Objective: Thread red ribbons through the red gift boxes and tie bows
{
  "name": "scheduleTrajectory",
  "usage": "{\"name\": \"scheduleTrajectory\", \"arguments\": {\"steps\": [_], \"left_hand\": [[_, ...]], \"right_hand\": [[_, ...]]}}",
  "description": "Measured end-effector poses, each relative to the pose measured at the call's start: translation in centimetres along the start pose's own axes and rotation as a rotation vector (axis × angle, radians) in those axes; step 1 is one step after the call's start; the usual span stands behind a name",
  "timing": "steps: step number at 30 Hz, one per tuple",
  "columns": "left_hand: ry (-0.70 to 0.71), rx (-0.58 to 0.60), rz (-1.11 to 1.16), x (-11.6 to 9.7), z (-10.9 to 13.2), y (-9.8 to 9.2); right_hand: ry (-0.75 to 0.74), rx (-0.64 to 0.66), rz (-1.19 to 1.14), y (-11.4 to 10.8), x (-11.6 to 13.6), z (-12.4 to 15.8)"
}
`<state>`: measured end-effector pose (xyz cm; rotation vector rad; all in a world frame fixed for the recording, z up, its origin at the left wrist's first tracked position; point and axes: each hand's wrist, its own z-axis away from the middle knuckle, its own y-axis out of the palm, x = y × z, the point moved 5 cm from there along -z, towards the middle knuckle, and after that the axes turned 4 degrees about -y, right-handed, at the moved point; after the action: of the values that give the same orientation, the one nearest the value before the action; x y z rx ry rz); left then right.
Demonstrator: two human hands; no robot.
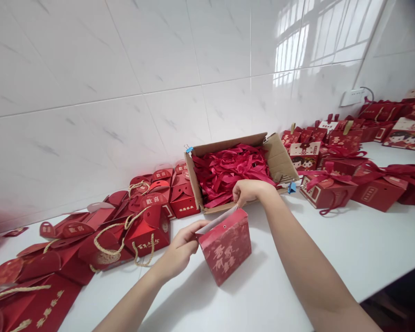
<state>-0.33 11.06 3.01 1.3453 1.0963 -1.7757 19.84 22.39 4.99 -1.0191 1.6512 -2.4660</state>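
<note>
A small red gift box (226, 246) with pale characters on its side stands on the white counter (332, 249), its top open. My left hand (180, 251) pinches its near left top corner. My right hand (247, 191) is curled at the far top edge of the box, right in front of a cardboard carton (280, 159) filled with red ribbons (228, 173). I cannot tell whether the right hand's fingers hold a ribbon or the box's flap.
Several folded red boxes with rope handles (138, 226) lie in a heap at the left along the tiled wall. Finished red boxes tied with ribbon (327, 189) crowd the right side. A socket (351, 97) sits on the wall. The counter's front edge drops off at lower right.
</note>
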Motion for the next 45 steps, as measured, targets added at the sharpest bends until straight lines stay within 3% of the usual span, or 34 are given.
{"name": "scheduleTrajectory", "arguments": {"steps": [6, 13, 18, 22, 24, 26, 28, 30, 32, 36, 39, 45], "left_hand": [[0.005, -0.034, 0.093, 0.6, -0.8, -0.7], [0.243, -0.485, -0.101, -0.1, -3.5, -3.3], [0.161, -0.601, -0.38, -0.4, -6.2, -4.2], [0.188, -0.58, -0.563, -0.6, -6.8, -4.2], [0.2, -0.545, -0.548, -0.6, -6.7, -4.1], [0.212, -0.518, -0.513, -0.6, -6.6, -4.0], [0.222, -0.503, -0.497, -0.6, -6.5, -4.0], [0.221, -0.498, -0.494, -0.7, -6.5, -4.0], [0.213, -0.495, -0.492, -0.8, -6.5, -3.9], [0.187, -0.497, -0.504, -0.7, -6.5, -4.0], [0.185, -0.499, -0.514, -0.7, -6.5, -4.0], [0.196, -0.49, -0.507, -0.8, -6.5, -4.0]], "right_hand": [[0.005, 0.004, -0.003, 0.0, 0.0, 0.0], [0.022, 0.028, -0.011, 0.2, 0.0, 0.0], [0.017, 0.028, 0.007, 0.4, 0.1, 0.0], [0.022, 0.008, 0.036, 0.2, 0.7, 0.5], [0.029, -0.077, 0.067, -0.3, 1.4, 0.6], [-0.032, -0.283, 0.087, -1.2, 2.6, 0.3], [-0.239, -0.543, 0.065, -2.0, 4.3, -0.2], [-0.476, -0.704, 0.034, -2.0, 5.5, -0.7], [-0.541, -0.722, 0.036, -1.5, 5.5, -1.7], [-0.31, -0.739, 0.063, -1.6, 3.3, -2.4], [-0.219, -0.769, 0.096, -2.4, 2.1, -1.7], [-0.219, -0.732, 0.151, -3.0, 1.1, -0.8]]}}
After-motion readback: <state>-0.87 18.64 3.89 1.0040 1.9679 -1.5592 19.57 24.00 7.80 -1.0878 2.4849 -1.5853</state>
